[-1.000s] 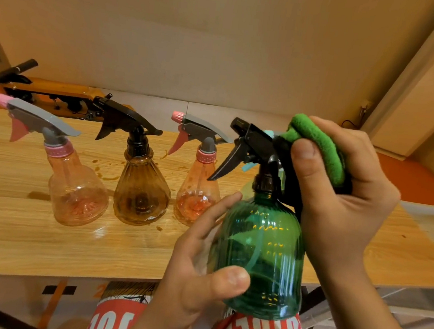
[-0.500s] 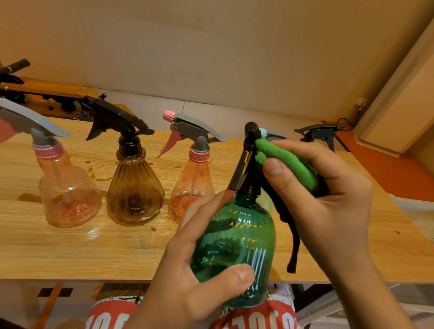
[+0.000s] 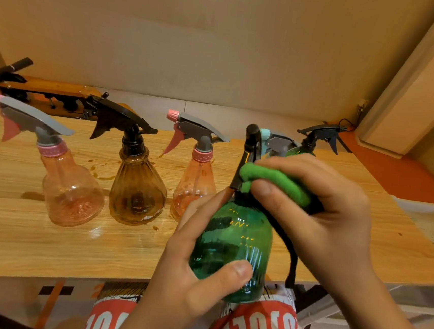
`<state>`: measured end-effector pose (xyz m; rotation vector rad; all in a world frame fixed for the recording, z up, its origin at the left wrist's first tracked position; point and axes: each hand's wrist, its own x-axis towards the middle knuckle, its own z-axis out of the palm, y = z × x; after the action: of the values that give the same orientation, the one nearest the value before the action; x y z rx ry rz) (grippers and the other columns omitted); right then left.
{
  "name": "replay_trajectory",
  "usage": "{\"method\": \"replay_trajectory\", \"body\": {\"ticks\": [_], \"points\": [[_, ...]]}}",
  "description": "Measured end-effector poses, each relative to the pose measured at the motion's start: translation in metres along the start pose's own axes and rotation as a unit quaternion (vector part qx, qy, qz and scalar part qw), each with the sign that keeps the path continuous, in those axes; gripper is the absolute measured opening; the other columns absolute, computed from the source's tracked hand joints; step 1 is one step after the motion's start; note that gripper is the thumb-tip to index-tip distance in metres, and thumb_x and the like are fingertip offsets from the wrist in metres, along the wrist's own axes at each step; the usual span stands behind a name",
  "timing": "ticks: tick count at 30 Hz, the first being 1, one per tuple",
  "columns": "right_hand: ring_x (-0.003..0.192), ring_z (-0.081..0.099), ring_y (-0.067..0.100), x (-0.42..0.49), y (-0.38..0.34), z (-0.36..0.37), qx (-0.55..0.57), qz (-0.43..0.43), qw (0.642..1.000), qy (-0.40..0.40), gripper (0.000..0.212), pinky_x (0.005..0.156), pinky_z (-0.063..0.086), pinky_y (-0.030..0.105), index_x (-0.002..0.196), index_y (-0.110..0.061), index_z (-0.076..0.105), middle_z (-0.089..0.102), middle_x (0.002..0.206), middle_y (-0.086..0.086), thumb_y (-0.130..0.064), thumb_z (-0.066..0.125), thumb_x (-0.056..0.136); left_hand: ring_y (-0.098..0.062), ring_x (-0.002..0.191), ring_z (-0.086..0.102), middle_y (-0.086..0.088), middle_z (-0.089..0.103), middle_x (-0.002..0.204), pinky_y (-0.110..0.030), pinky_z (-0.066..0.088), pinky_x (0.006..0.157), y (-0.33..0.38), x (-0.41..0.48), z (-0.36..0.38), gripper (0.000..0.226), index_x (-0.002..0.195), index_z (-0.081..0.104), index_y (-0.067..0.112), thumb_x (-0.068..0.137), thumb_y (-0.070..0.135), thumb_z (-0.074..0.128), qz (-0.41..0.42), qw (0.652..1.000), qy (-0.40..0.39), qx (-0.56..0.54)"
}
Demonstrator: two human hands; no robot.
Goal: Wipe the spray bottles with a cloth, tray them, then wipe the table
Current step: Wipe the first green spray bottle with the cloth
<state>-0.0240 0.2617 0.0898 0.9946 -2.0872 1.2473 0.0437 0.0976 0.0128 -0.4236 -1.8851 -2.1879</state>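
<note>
While your left grip [image 3: 186, 275] curls round the green bottle [image 3: 232, 245], held upright over the near edge of the surface [image 3: 43, 248], your right grip [image 3: 325, 214] clasps the cloth [image 3: 270, 180] onto its sprayer [image 3: 250, 151]. You are mid-wipe; next the cloth probably needs to work down the bottle.

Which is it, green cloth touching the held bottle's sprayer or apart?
Touching. Head view: right hand presses the green cloth against the black sprayer of the green bottle.

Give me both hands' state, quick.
Left hand: grips the green spray bottle by its body.
Right hand: holds the green cloth against that bottle.
</note>
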Motion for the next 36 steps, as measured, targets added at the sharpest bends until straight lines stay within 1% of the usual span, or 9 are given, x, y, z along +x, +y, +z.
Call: {"method": "replay_trajectory", "body": {"ticks": [5, 7, 11, 15, 19, 23, 27, 32, 36], "points": [[0.091, 0.071, 0.0, 0.009, -0.009, -0.005, 0.084, 0.083, 0.989, 0.091, 0.019, 0.074, 0.052, 0.011, 0.108, -0.021, 0.07, 0.075, 0.097, -0.011, -0.017, 0.069, 0.089, -0.008, 0.137, 0.052, 0.017, 0.042, 0.15, -0.026, 0.053, 0.102, -0.004, -0.001, -0.001, 0.077, 0.143, 0.047, 0.059, 0.073, 0.047, 0.078, 0.012, 0.994, 0.007, 0.109], [0.093, 0.071, 0.0, 0.01, -0.011, -0.006, 0.066, 0.071, 0.992, 0.082, 0.021, 0.075, 0.052, 0.01, 0.11, -0.019, 0.069, 0.075, 0.096, -0.012, -0.016, 0.069, 0.089, -0.005, 0.139, 0.048, 0.02, 0.04, 0.152, -0.025, 0.052, 0.104, -0.004, 0.0, -0.003, 0.078, 0.143, 0.044, 0.062, 0.072, 0.053, 0.077, 0.017, 0.989, 0.014, 0.145], [0.1, 0.07, 0.003, 0.005, -0.007, -0.005, 0.013, 0.027, 0.999, 0.043, 0.023, 0.081, 0.054, 0.017, 0.114, -0.02, 0.069, 0.072, 0.11, -0.013, -0.019, 0.074, 0.092, -0.001, 0.139, 0.045, 0.024, 0.039, 0.15, -0.013, 0.046, 0.102, -0.005, 0.0, -0.004, 0.075, 0.142, 0.046, 0.061, 0.074, 0.052, 0.076, 0.035, 0.984, 0.029, 0.17], [0.098, 0.071, 0.008, 0.003, -0.004, -0.01, -0.005, -0.006, 1.0, -0.005, 0.022, 0.082, 0.055, 0.023, 0.113, -0.019, 0.071, 0.073, 0.109, -0.01, -0.021, 0.071, 0.091, -0.002, 0.141, 0.044, 0.022, 0.038, 0.151, -0.01, 0.044, 0.1, -0.007, 0.0, -0.004, 0.073, 0.144, 0.046, 0.058, 0.077, 0.05, 0.076, 0.044, 0.981, 0.036, 0.185], [0.098, 0.071, 0.009, 0.007, -0.001, -0.012, -0.023, 0.019, 1.0, 0.01, 0.022, 0.08, 0.055, 0.024, 0.114, -0.023, 0.072, 0.073, 0.108, -0.012, -0.023, 0.073, 0.092, -0.001, 0.141, 0.042, 0.024, 0.037, 0.151, -0.007, 0.044, 0.098, -0.007, -0.001, -0.002, 0.073, 0.144, 0.045, 0.059, 0.078, 0.049, 0.075, 0.046, 0.979, 0.032, 0.194], [0.09, 0.069, 0.014, 0.004, -0.002, -0.011, -0.027, -0.003, 0.999, -0.034, 0.026, 0.074, 0.049, 0.022, 0.117, -0.019, 0.073, 0.073, 0.098, -0.003, -0.029, 0.067, 0.093, -0.004, 0.141, 0.044, 0.021, 0.038, 0.151, -0.012, 0.045, 0.1, -0.007, 0.0, -0.006, 0.073, 0.144, 0.046, 0.057, 0.078, 0.048, 0.074, 0.053, 0.977, 0.038, 0.202], [0.088, 0.065, 0.01, 0.007, -0.002, -0.018, -0.053, -0.011, 0.997, -0.063, 0.035, 0.072, 0.045, 0.016, 0.117, -0.021, 0.072, 0.069, 0.095, -0.004, -0.038, 0.072, 0.087, -0.004, 0.143, 0.04, 0.021, 0.036, 0.154, -0.011, 0.045, 0.1, -0.01, -0.001, -0.006, 0.075, 0.145, 0.044, 0.058, 0.077, 0.049, 0.075, 0.05, 0.975, 0.032, 0.215], [0.086, 0.067, 0.018, 0.008, 0.002, -0.022, -0.012, 0.044, 0.998, -0.039, 0.023, 0.067, 0.051, 0.031, 0.112, -0.029, 0.075, 0.072, 0.093, -0.001, -0.034, 0.071, 0.09, 0.001, 0.145, 0.034, 0.023, 0.034, 0.154, -0.002, 0.037, 0.1, -0.012, -0.001, -0.005, 0.074, 0.146, 0.044, 0.055, 0.079, 0.049, 0.074, 0.057, 0.968, 0.036, 0.242], [0.086, 0.069, 0.014, 0.005, 0.0, -0.022, -0.005, 0.012, 0.997, -0.081, 0.021, 0.069, 0.049, 0.02, 0.11, -0.023, 0.075, 0.072, 0.093, -0.003, -0.029, 0.072, 0.09, 0.0, 0.144, 0.036, 0.02, 0.035, 0.154, -0.004, 0.04, 0.099, -0.012, 0.0, -0.007, 0.075, 0.147, 0.045, 0.053, 0.078, 0.046, 0.075, 0.062, 0.967, 0.04, 0.243]]}}
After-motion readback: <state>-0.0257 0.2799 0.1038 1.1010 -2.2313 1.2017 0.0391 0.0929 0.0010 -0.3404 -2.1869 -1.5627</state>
